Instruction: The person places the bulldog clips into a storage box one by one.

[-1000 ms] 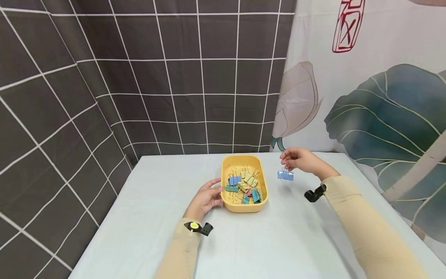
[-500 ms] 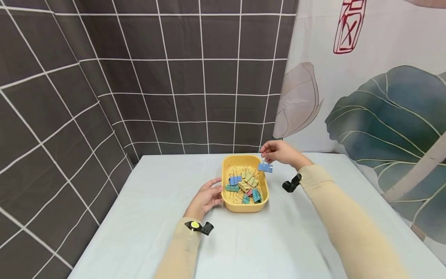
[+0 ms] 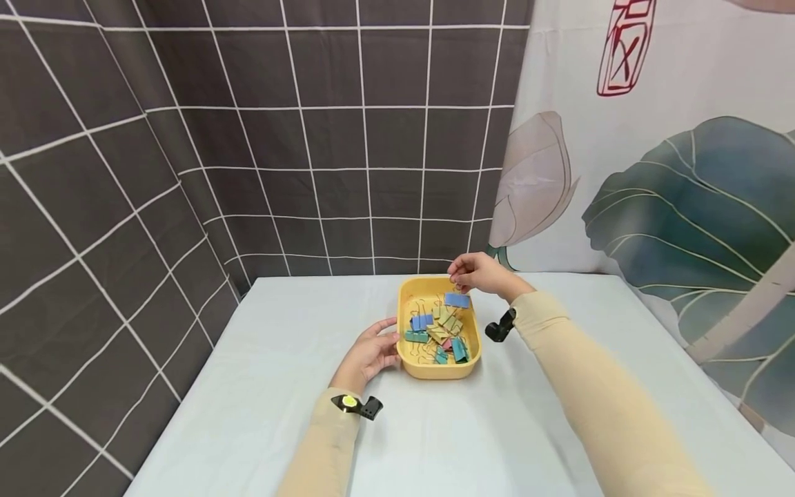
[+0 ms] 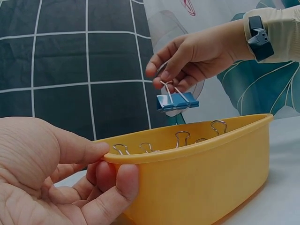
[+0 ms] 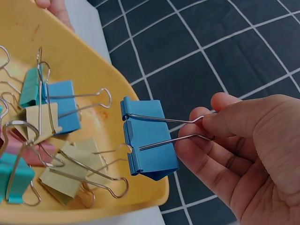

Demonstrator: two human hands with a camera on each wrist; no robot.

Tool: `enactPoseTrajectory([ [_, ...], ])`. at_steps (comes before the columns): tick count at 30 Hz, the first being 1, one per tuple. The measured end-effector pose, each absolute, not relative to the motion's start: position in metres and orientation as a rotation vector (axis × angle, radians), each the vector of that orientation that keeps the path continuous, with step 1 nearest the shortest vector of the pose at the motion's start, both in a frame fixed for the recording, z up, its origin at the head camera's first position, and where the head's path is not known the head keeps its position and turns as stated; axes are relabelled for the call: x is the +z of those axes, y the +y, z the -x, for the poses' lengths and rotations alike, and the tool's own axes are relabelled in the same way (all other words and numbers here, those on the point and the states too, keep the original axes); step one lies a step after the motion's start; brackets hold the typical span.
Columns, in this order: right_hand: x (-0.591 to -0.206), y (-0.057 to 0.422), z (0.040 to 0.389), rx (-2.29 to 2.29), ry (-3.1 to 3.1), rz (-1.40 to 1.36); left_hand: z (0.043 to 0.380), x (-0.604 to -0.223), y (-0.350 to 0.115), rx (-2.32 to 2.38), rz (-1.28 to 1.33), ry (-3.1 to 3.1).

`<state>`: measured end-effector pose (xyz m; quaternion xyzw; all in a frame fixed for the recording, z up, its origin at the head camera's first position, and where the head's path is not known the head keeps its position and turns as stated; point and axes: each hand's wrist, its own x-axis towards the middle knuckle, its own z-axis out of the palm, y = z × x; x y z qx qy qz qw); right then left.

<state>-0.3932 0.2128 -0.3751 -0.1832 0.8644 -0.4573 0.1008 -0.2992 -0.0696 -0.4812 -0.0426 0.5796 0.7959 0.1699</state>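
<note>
A blue binder clip (image 5: 152, 140) hangs by its wire handle from my right hand (image 3: 481, 271), pinched between thumb and fingers. In the left wrist view the clip is above the rim of a yellow plastic bin (image 4: 201, 183). My left hand (image 3: 370, 352) grips the bin's near-left rim, thumb on top and fingers curled below. Inside the bin lie several binder clips: a blue one (image 5: 63, 105), pale yellow ones (image 5: 70, 176), teal ones (image 5: 18, 176) and a pink one (image 5: 35, 154), their wire handles sticking up.
The bin stands on a white-covered table (image 3: 279, 386). Behind it hangs a dark cloth with white grid lines (image 3: 323, 138). A white curtain with a printed lotus leaf (image 3: 689, 207) hangs at the back right. Each wrist wears a small black camera (image 3: 500, 326).
My right hand has moved left with the blue binder clip, from beside the bin on the right to over its far-right part. My left hand stays at the rim.
</note>
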Motion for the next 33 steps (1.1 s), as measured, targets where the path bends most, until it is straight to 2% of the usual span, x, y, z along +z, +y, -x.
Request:
enactPoseTrajectory([
  [19,-0.379,0.187,0.392,-1.267,2.534,0.612,0.298,-0.480,-0.067,2.258,0.125,1.653],
  [23,-0.381,0.185,0.394,-1.228,2.609,0.568,0.298,-0.478,-0.067,2.262,0.134,1.652],
  [29,-0.386,0.192,0.398,-1.237,2.830,0.357,0.299,-0.480,-0.068,2.260,0.138,1.656],
  [33,-0.386,0.198,0.400,-1.293,2.792,0.340,0.299,-0.480,-0.069,2.255,0.138,1.665],
])
